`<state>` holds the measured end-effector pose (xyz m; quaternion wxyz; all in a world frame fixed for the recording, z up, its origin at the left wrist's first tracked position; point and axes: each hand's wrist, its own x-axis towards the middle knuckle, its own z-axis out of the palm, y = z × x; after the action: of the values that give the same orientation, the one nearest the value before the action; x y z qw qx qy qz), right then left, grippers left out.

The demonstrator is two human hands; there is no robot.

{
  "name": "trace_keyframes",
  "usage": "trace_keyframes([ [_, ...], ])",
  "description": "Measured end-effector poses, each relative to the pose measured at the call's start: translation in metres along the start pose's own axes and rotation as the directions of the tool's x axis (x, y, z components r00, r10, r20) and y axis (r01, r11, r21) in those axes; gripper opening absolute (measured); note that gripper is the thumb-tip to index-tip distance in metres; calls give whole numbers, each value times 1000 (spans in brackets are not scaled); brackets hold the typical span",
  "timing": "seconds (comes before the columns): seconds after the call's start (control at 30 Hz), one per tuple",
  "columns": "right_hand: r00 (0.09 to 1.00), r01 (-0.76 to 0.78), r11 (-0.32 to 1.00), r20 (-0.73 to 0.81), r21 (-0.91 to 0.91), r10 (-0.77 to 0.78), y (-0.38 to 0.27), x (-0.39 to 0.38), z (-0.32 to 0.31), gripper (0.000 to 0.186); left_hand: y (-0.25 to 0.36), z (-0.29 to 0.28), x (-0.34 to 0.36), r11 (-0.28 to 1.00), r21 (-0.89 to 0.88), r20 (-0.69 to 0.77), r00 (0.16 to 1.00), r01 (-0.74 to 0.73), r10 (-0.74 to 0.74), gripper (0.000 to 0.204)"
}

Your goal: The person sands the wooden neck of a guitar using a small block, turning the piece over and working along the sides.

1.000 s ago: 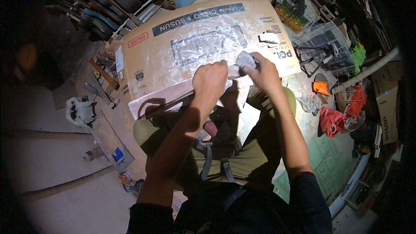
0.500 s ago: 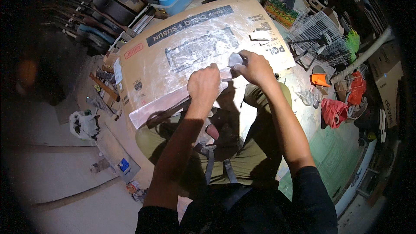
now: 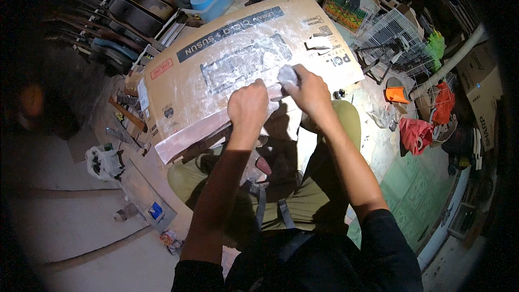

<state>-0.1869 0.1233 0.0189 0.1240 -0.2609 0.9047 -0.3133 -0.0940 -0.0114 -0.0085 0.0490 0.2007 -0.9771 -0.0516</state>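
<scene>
A large cardboard sheet [image 3: 178, 94], dusted with white powder, lies in front of me across my lap. At its near edge my left hand [image 3: 247, 107] is closed in a fist; a short, narrow, dusty strip [image 3: 276, 92] shows between it and the other hand, and what the fingers grip is hidden. My right hand [image 3: 310, 93] pinches a small grey, sandpaper-like piece [image 3: 288, 75] between thumb and fingers, just above the strip's right end. A white folded scrap [image 3: 318, 43] rests on the sheet's far right part.
Several guitar bodies [image 3: 141, 2] stand at the far left, beside a clear tub [image 3: 219, 5] with a blue container. A white wire rack [image 3: 392, 35], an orange object [image 3: 397, 95] and a red cloth [image 3: 416, 135] are on the right. A dusty board [image 3: 143, 192] lies at left.
My right hand with the grey piece has shifted slightly left, nearer my left hand. The whole view has moved a little; my left hand stays closed at the sheet's near edge.
</scene>
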Motion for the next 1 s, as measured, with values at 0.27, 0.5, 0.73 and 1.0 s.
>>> trace_keyframes([
  [0.27, 991, 35, 991, -135, 133, -16, 0, -14, 11, 37, -5, -3, 11, 1000, 18, 6, 1000, 3, -3, 14],
  [0.5, 969, 10, 971, -242, 241, 50, 22, -15, 35, 40, -4, -1, 7, 999, 33, -24, 1000, -15, 15, 11],
  [0.73, 953, 69, 923, -299, 378, 51, 27, -29, 42, 37, 1, 0, 5, 999, 26, -2, 1000, -27, 27, 12],
  [1.0, 946, 66, 928, -320, 367, 59, 31, -32, 47, 41, 4, -3, -4, 998, 37, 8, 999, -41, 41, 11],
])
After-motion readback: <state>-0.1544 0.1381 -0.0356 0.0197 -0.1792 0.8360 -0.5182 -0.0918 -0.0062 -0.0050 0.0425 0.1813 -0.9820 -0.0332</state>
